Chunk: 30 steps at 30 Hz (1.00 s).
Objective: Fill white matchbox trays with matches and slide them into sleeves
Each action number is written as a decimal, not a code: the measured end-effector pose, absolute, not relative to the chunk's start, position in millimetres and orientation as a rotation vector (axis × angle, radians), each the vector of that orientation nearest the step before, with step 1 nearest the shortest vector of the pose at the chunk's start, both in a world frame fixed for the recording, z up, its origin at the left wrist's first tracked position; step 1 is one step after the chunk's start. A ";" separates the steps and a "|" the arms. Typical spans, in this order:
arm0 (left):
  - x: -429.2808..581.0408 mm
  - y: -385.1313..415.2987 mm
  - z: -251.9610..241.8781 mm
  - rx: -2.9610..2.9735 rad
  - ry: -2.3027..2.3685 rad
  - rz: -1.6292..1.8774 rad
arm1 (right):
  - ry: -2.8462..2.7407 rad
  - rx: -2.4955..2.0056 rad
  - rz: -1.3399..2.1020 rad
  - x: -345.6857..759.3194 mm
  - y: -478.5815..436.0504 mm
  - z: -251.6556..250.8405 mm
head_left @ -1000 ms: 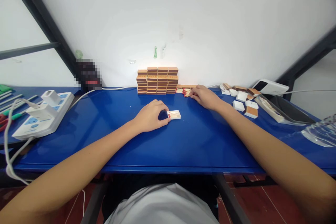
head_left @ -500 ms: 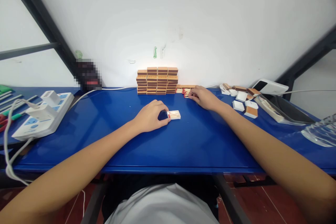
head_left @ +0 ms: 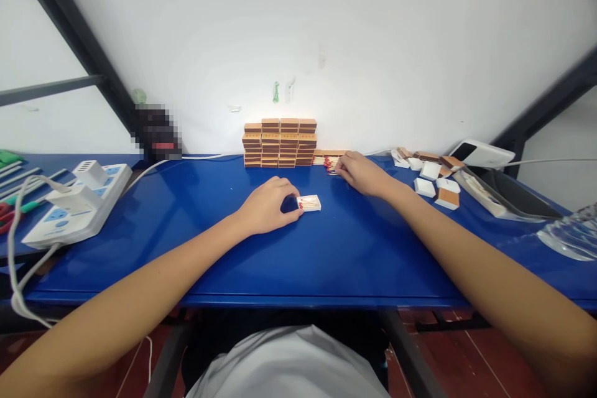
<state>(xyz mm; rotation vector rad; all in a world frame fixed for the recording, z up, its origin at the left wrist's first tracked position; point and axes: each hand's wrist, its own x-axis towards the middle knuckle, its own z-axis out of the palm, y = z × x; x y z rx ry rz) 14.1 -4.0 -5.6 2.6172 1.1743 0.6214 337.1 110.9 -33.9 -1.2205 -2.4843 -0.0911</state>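
On the blue table, my left hand (head_left: pixel 269 206) grips the left end of a small white matchbox tray (head_left: pixel 313 204) between thumb and fingers. A few red-tipped matches lie inside that tray. Farther back, my right hand (head_left: pixel 360 173) has its fingers pinched together at a pile of loose matches (head_left: pixel 332 163); whatever sits between its fingertips is too small to make out. Left of this pile rises a stack of closed matchboxes (head_left: pixel 280 144), brown-sided with orange tops, against the wall.
Several white trays and brown box sleeves (head_left: pixel 424 186) lie scattered at the right, near a white device (head_left: pixel 482 154) and a dark open pouch (head_left: pixel 508 193). A power strip (head_left: pixel 79 211) with plugs and cables occupies the left. The blue table (head_left: pixel 326 267) ends in front of my body.
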 end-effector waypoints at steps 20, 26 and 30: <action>13.5 -3.5 -7.2 2.635 1.157 0.627 | -2.474 -1.209 -0.084 332.4 96.6 -24.5; 14.3 -3.6 -7.2 2.637 1.155 0.645 | -2.463 -1.190 -0.068 331.3 98.9 -26.9; 14.3 -3.1 -7.6 2.643 1.154 0.646 | -2.449 -1.222 -0.024 335.6 105.8 -31.1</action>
